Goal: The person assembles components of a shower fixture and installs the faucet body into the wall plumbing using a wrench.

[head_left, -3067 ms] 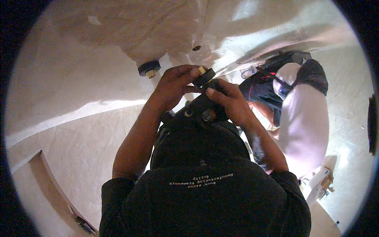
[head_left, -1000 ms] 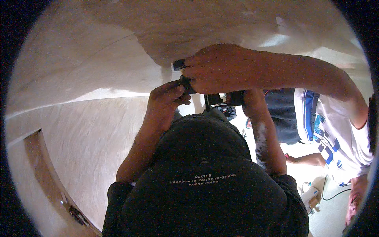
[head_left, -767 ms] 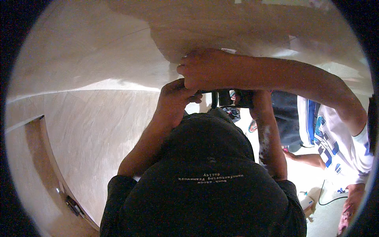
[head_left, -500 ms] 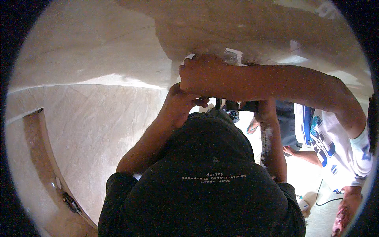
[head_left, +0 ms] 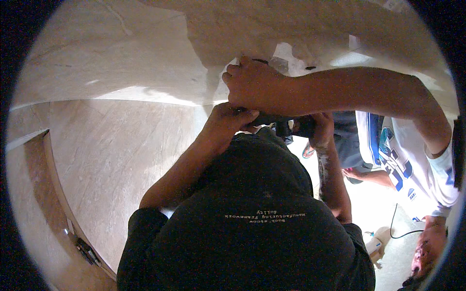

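Note:
My right hand (head_left: 321, 130) is wrapped round a dark, bulky tool (head_left: 303, 127); its exact kind is too dim to tell. Left of it, my left hand (head_left: 228, 121) has its thumb and fingers drawn together near the tool's left end. What they pinch is hidden. Just above, a co-worker's hand (head_left: 255, 82) is closed against the stone-patterned wall panel (head_left: 145, 58), its forearm crossing over from the right. A thin dark slot (head_left: 260, 61) shows by its knuckles, and a small dark hole (head_left: 310, 68) lies to the right.
The co-worker in a white and blue shirt (head_left: 403, 165) stands close on my right. A black cable (head_left: 395, 233) and a pale object (head_left: 374, 245) lie on the floor there. At the far left, a recess (head_left: 48, 179) holds small dark items (head_left: 87, 251).
The co-worker's forearm has risen slightly, uncovering the dark slot and hole. My right hand and the tool have moved up, and my left thumb has closed in toward the fingers.

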`<action>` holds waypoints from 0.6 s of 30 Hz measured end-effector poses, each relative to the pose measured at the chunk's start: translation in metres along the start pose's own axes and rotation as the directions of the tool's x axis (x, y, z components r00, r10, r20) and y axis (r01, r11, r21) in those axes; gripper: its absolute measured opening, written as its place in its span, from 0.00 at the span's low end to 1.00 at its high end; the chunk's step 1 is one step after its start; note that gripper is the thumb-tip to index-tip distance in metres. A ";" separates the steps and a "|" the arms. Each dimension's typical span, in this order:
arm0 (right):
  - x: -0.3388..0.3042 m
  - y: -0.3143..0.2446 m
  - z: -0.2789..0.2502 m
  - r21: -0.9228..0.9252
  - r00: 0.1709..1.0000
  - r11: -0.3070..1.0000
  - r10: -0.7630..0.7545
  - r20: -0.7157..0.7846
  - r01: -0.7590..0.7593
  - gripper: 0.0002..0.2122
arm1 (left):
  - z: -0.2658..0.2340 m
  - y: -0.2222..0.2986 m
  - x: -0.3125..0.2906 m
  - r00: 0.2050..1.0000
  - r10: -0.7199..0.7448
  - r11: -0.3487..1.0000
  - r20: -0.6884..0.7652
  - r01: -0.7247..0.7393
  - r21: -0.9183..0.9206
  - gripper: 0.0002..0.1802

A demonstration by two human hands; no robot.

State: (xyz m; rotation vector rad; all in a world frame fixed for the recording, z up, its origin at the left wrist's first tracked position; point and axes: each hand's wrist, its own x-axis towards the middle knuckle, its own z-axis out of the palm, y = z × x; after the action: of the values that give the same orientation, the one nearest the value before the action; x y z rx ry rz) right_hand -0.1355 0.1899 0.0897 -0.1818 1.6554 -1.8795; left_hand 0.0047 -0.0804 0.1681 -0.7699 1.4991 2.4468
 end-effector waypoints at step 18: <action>-0.070 0.021 0.051 0.091 0.948 0.949 -0.289 -0.130 0.302 0.24 | -0.009 -0.027 -0.030 0.970 0.225 0.865 0.088 -0.240 0.441 0.27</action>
State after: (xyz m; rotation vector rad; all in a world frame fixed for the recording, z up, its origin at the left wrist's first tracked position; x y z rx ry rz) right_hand -0.0475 0.1831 0.1008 -0.2952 1.6687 -2.2378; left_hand 0.0442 -0.0718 0.1584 -0.4724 2.1430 2.1020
